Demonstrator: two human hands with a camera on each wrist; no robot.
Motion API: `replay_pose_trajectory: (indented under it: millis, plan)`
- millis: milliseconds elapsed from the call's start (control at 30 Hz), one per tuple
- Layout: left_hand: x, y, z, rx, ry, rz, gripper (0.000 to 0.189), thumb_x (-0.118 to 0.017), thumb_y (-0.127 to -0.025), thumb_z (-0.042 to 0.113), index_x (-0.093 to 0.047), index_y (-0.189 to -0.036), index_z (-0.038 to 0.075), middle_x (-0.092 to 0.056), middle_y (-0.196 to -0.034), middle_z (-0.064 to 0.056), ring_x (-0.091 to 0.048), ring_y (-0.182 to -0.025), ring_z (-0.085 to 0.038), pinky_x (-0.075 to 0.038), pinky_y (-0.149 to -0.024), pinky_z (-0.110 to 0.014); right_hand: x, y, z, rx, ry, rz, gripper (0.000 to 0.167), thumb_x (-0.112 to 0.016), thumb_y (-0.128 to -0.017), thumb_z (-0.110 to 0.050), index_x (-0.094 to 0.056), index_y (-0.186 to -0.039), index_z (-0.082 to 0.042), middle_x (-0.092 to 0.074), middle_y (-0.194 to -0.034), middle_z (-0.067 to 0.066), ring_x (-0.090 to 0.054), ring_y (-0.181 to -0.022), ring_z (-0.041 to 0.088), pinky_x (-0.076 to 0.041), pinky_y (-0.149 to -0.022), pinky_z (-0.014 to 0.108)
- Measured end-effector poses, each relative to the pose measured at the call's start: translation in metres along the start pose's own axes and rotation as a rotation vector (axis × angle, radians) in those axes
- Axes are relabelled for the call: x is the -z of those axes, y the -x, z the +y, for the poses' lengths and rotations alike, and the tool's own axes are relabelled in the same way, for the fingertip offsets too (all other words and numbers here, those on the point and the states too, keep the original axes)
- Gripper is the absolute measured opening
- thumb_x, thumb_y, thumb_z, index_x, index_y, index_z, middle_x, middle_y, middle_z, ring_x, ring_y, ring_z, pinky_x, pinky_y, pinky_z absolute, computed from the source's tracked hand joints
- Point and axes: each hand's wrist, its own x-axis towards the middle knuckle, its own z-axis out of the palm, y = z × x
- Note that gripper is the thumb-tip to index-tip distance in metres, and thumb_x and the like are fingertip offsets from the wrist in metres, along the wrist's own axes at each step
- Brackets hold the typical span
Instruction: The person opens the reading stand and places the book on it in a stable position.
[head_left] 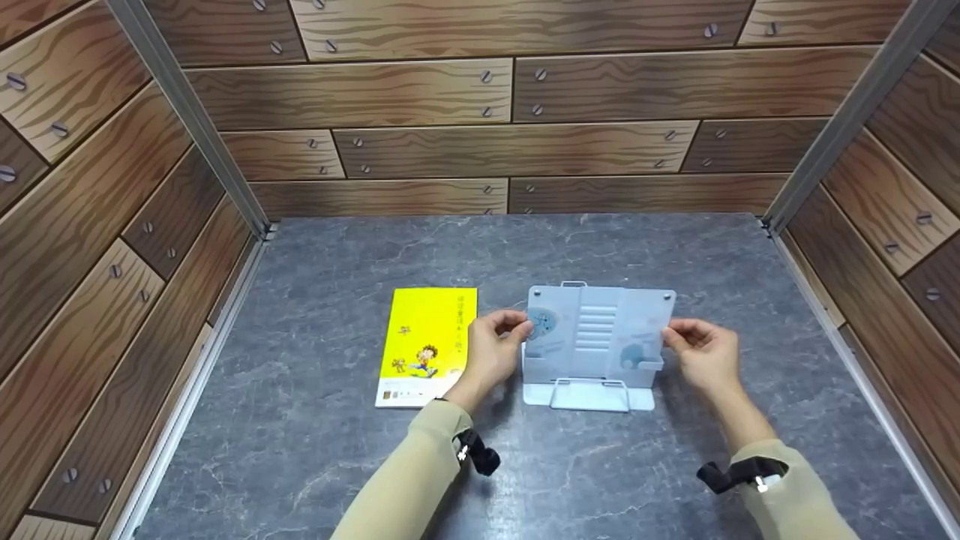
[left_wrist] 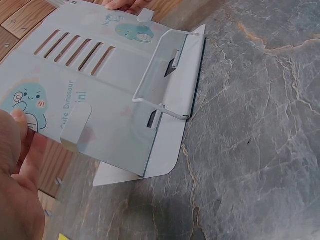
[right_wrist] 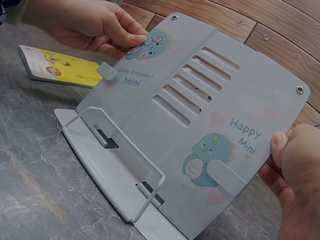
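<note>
A pale blue book stand [head_left: 598, 337] with printed dinosaurs stands on the grey table, its slotted back panel tilted upright over a flat base [head_left: 536, 394]. A wire bracket [left_wrist: 145, 75] sticks out at its front. My left hand [head_left: 495, 352] pinches the panel's left edge between thumb and fingers. On the opposite side my right hand [head_left: 707, 356] pinches the right edge the same way, thumb in front, as the right wrist view shows. Left of the stand lies a yellow book [head_left: 427, 330] with a cartoon figure on its cover, partly behind my left wrist.
Wood-patterned walls [head_left: 420, 150] enclose the grey marbled table [head_left: 315, 465] at the back and both sides. Metal rails [head_left: 180, 442] run along the table's side edges.
</note>
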Motion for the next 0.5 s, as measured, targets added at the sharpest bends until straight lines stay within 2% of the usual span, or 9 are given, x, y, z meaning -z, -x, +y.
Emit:
replay_pose_trajectory:
  millis: [167, 500]
  plan:
    - [-0.0001, 0.0003, -0.0007, -0.014, -0.002, 0.002, 0.004, -0.078, -0.098, 0.005, -0.079, -0.101, 0.003, -0.076, -0.094, -0.001, -0.072, -0.083, -0.011, -0.062, -0.078, -0.027, 0.0011, -0.0001, -0.0002, -0.016, -0.015, -0.011, 0.015, -0.076, -0.095, 0.007, -0.072, -0.105, 0.017, -0.076, -0.089, 0.016, -0.071, -0.074, 0.009, -0.061, -0.068, 0.022]
    - [-0.0001, 0.002, -0.0017, 0.005, 0.005, 0.005, 0.004, -0.078, -0.097, 0.006, -0.079, -0.101, 0.005, -0.075, -0.094, 0.0, -0.072, -0.089, -0.012, -0.062, -0.081, -0.027, 0.0002, 0.0025, -0.0005, 0.045, -0.046, 0.007, 0.006, -0.075, -0.093, 0.012, -0.073, -0.097, 0.016, -0.075, -0.082, 0.01, -0.071, -0.07, 0.009, -0.061, -0.066, 0.023]
